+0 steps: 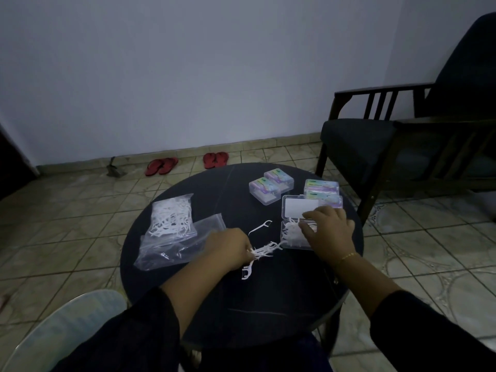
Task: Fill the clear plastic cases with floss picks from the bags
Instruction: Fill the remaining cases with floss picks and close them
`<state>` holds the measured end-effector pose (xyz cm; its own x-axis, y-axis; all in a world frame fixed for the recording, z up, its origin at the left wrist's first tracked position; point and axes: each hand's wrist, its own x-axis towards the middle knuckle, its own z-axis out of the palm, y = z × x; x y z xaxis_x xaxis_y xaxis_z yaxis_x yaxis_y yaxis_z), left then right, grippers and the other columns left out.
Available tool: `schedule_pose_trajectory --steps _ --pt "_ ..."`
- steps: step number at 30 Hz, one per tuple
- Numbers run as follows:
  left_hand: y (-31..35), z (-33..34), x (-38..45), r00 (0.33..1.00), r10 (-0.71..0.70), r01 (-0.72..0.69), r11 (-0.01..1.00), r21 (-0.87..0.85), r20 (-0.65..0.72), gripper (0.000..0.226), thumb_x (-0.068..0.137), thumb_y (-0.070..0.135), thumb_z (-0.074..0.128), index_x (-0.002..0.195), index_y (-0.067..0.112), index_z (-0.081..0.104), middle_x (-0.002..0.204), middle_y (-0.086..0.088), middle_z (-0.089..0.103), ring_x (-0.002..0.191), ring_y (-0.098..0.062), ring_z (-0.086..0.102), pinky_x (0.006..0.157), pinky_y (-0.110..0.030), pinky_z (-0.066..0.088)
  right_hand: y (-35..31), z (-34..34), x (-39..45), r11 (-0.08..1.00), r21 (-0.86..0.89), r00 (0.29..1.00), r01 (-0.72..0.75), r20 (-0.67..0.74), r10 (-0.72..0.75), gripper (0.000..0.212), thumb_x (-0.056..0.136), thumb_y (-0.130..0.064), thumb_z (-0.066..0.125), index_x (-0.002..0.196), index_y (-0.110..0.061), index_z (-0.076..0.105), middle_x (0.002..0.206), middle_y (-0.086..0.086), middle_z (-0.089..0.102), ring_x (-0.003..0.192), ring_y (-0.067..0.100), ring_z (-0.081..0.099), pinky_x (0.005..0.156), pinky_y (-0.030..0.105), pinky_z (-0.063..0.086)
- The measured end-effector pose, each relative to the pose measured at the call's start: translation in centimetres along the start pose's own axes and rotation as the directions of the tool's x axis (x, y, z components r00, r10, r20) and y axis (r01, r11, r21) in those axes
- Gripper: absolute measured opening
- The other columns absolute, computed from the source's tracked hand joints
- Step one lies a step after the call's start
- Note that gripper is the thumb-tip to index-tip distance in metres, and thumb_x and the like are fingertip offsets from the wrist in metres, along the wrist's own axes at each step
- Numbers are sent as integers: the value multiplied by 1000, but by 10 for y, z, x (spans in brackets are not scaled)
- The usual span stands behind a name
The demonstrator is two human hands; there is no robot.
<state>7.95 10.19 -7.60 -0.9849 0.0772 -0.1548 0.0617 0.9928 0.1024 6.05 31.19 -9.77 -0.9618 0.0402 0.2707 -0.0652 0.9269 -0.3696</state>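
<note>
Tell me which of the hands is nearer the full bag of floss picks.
Left. The left hand lies just right of the full bag, gripping picks; the right hand rests on the open case, farther right.

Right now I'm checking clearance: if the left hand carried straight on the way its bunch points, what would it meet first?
Probably the open clear case; the left hand holds floss picks aimed at it, though depth is unclear.

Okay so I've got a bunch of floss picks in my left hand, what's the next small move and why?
Probably carry the bunch of picks held by your left hand rightward into the open case. Its lid is up, your right hand rests on it, and it already holds some picks.
</note>
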Motion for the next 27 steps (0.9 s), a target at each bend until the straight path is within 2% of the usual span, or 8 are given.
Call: schedule_pose_trajectory --steps 3,6,11,14,18,22,27 --pt "4 -14 4 997 47 -41 995 90 -63 25 88 46 59 105 32 71 107 9 69 105 -13 59 93 -31 36 4 8 -12 993 113 993 -36 -108 48 32 91 -41 54 120 -29 61 129 -3 51 122 20 35 91 35 26" --pt "8 -24 11 992 92 -76 984 159 -91 25 89 49 57 106 35 69 112 12 67 111 -12 56 97 -33 30 8 18 -22 981 180 983 -69 -155 98 29 90 -36 58 117 -26 64 128 -1 53 121 23 36 90 35 26" --pt "23 -29 24 971 178 -153 976 155 -158 26 92 47 53 113 37 66 119 14 65 113 -11 55 96 -34 30 14 29 -28 931 337 962 -139 -176 207 27 92 -27 56 117 -20 64 125 3 55 118 24 37 90 35 28" --pt "43 -20 33 945 243 -210 964 163 -218 28 93 46 50 115 38 65 115 10 67 109 -14 57 91 -34 31 14 27 -26 894 404 948 -193 -160 277 30 93 -26 53 122 -20 60 128 5 53 120 23 36 93 35 29" --pt "71 -6 42 918 296 -257 951 172 -263 28 95 39 50 118 35 65 114 3 67 105 -21 57 88 -35 36 15 27 -26 890 412 954 -195 -132 270 35 95 -26 49 130 -21 52 132 2 50 123 20 34 95 33 26" --pt "79 10 46 923 265 -254 964 75 -278 34 96 34 48 128 30 57 124 0 60 111 -22 50 89 -35 37 16 27 -27 900 397 969 -180 -86 232 42 97 -23 43 138 -21 44 137 1 45 126 18 30 96 31 23" --pt "70 32 35 929 122 -173 978 -116 -349 53 97 41 44 146 26 32 147 8 36 133 -15 29 102 -34 24 14 25 -25 907 366 969 -209 -49 243 47 98 -25 41 144 -20 36 145 1 39 131 18 28 101 33 23"
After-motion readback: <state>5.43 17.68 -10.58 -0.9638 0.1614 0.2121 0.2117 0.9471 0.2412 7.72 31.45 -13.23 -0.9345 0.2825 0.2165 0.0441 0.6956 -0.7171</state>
